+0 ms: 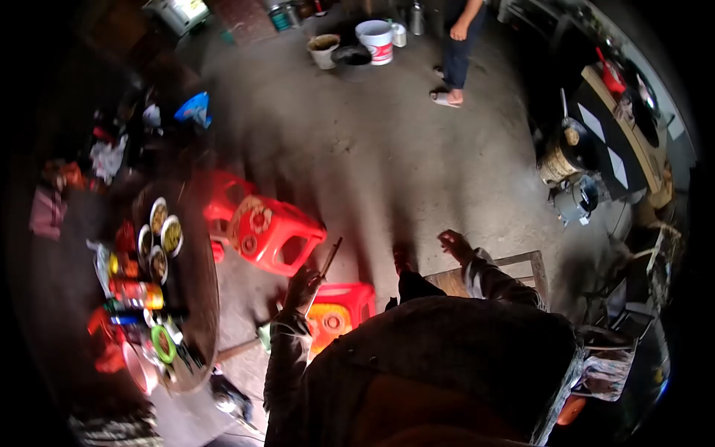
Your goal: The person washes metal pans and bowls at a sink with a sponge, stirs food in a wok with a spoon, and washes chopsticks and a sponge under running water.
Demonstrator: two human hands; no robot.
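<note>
My left hand [300,290] is closed around a thin brown stick [332,255], which slants up and to the right past the fingers. What kind of stick it is, I cannot make out. Close by that hand are a red plastic stool [274,232] with a patterned top and a second stool [331,320] in red and orange, partly covered by my body. My right hand [454,244] hangs over the floor beside a wooden frame [521,261]. Its fingers are loosely bent and apart, with nothing seen in them.
At left, a round table [202,328] bears several plates of food, bottles and jars. Another person [456,56] stands at the far side near a white bucket [375,41]. A dark pot [570,145] and a metal stove-like can [572,200] are at right.
</note>
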